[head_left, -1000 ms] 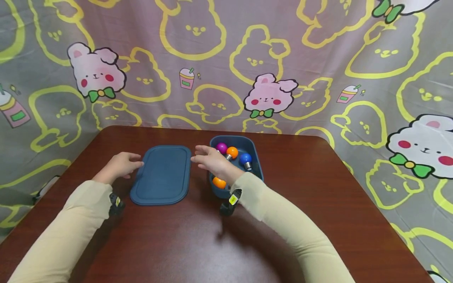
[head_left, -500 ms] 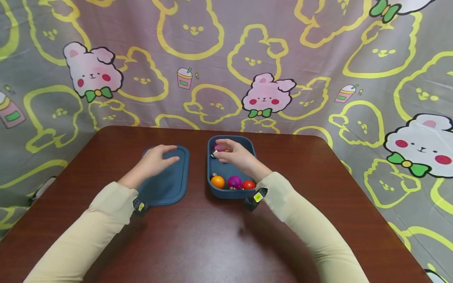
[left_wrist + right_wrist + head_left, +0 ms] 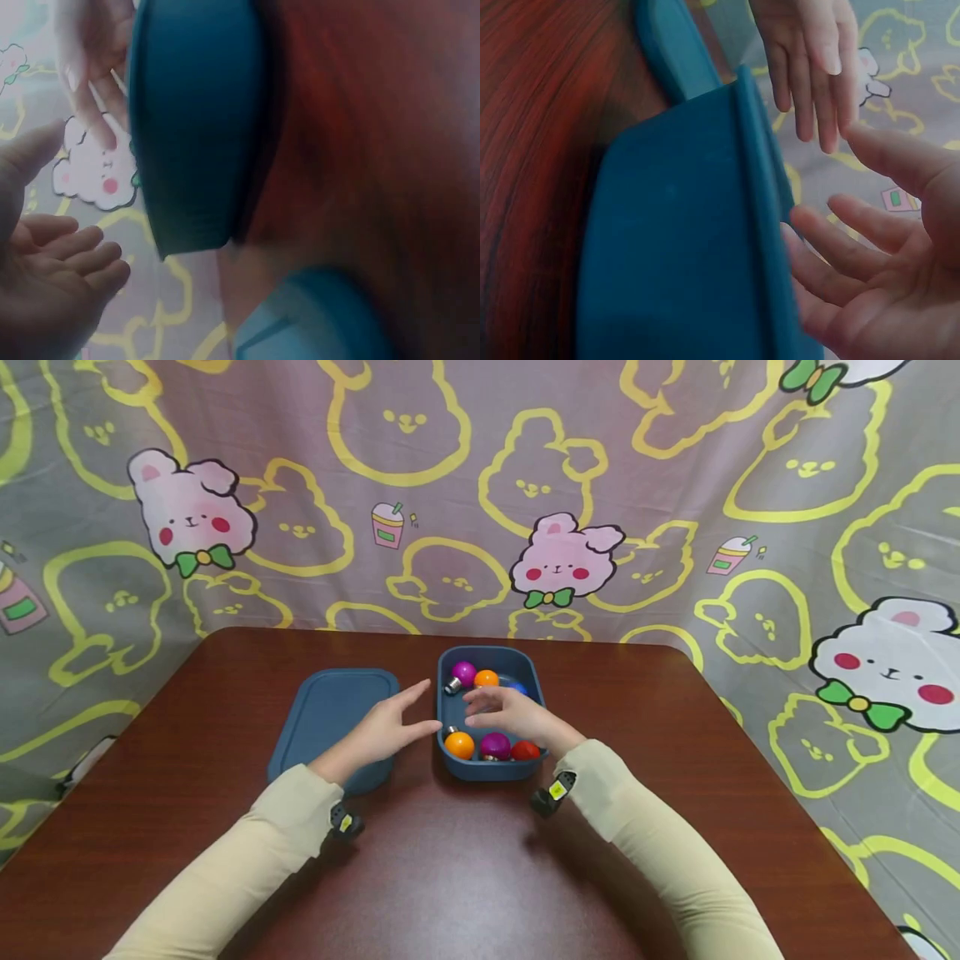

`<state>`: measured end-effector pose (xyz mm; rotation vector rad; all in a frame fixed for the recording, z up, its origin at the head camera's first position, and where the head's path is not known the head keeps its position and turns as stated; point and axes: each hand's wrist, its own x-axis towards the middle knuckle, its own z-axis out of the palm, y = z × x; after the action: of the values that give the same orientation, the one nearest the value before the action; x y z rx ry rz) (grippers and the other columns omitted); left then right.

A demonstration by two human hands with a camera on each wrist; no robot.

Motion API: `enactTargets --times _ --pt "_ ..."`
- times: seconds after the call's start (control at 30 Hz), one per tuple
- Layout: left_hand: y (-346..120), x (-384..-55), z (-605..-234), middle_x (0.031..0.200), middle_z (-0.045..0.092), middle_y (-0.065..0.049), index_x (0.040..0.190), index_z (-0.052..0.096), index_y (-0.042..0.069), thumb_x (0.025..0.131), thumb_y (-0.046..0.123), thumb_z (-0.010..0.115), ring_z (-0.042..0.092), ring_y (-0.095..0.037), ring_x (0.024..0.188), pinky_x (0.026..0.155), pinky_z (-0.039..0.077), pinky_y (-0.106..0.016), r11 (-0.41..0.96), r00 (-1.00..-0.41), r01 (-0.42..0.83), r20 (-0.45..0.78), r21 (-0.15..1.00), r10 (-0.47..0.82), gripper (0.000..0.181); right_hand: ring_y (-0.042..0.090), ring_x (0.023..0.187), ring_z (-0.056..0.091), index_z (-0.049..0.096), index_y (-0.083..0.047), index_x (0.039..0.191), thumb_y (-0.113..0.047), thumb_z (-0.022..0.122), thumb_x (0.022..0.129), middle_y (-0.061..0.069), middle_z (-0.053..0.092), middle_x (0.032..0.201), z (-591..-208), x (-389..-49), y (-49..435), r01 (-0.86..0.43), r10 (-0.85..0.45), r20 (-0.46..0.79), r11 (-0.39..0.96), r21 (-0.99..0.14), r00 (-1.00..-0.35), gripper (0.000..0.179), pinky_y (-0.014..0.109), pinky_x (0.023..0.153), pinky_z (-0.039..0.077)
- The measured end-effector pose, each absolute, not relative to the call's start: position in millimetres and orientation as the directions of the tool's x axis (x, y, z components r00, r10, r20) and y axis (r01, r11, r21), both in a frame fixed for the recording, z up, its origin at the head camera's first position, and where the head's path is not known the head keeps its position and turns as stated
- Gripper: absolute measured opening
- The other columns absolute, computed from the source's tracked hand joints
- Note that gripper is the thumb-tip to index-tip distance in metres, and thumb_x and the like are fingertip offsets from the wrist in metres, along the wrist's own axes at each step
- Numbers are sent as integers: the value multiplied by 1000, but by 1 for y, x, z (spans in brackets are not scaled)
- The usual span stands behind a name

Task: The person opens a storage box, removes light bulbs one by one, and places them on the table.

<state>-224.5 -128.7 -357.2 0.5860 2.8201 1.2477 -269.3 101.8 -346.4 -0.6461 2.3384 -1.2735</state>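
Note:
A blue box (image 3: pixel 495 771) without its lid stands near the middle of the table, with several small coloured bulbs inside. A purple bulb (image 3: pixel 463 673) and an orange bulb (image 3: pixel 486 679) lie at its back; a blue bulb (image 3: pixel 516 689) is partly hidden by my right hand. Along the front lie an orange bulb (image 3: pixel 459 745), a purple bulb (image 3: pixel 495 746) and a red bulb (image 3: pixel 525 750). Over the box's right side my right hand (image 3: pixel 517 714) hovers, holding nothing. My left hand (image 3: pixel 378 731), fingers extended and thumb apart, is just left of the box, above the lid's right edge.
The flat blue lid (image 3: pixel 330 710) lies on the brown table (image 3: pixel 450 860) to the left of the box, partly covered by my left hand. A patterned curtain (image 3: pixel 450 485) hangs behind the table.
My left hand has moved right across the lid to the box's left side. The right hand has moved right and slightly down, from the box's left edge to over its right part.

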Motion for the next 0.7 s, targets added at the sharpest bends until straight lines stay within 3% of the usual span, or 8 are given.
enactTargets --times 0.4,0.7 --pt "-112 -223 -381 149 23 -11 147 22 7 86 30 66 25 -30 133 104 23 -49 505 -920 308 116 806 376 78 21 101 56 56 -3 122 -22 68 84 9 61 111 -358 -272 92 -303 -610 -147 570 -764 -779 44 35 86 46" --pt "-109 -225 -392 151 14 -16 146 16 0 86 24 67 16 -29 136 105 19 -46 439 -909 317 137 841 393 82 21 99 57 61 -1 112 -18 69 83 9 62 108 -363 -275 79 -417 -645 -139 628 -657 -751 35 32 87 45"
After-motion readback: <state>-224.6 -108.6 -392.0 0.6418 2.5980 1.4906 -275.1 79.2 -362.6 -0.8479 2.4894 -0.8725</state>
